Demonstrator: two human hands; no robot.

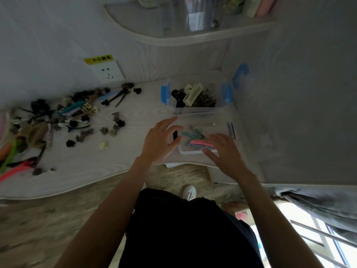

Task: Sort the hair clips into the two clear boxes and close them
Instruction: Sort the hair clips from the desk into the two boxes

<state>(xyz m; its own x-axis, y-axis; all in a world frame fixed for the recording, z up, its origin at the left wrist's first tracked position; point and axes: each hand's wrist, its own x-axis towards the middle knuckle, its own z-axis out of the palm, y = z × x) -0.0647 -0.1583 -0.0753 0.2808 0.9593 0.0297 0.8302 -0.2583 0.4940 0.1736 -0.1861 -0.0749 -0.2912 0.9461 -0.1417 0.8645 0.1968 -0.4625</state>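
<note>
Two clear boxes stand on the white table. The far box [195,109] has blue side latches and holds black, cream and brown claw clips. The near box [220,120] holds flat clips in teal, pink and purple [199,143]. My left hand [160,141] hovers at the near box's left side with fingers spread. My right hand [225,151] hovers over its front right corner, also with spread fingers. Neither hand holds a clip. A pile of mixed hair clips [58,120] lies on the table's left half.
A clear lid with a blue latch [241,74] leans against the right wall behind the far box. A wall socket [108,72] sits at the back. Small loose claw clips [114,128] lie scattered between the pile and the boxes. A shelf [193,35] hangs above.
</note>
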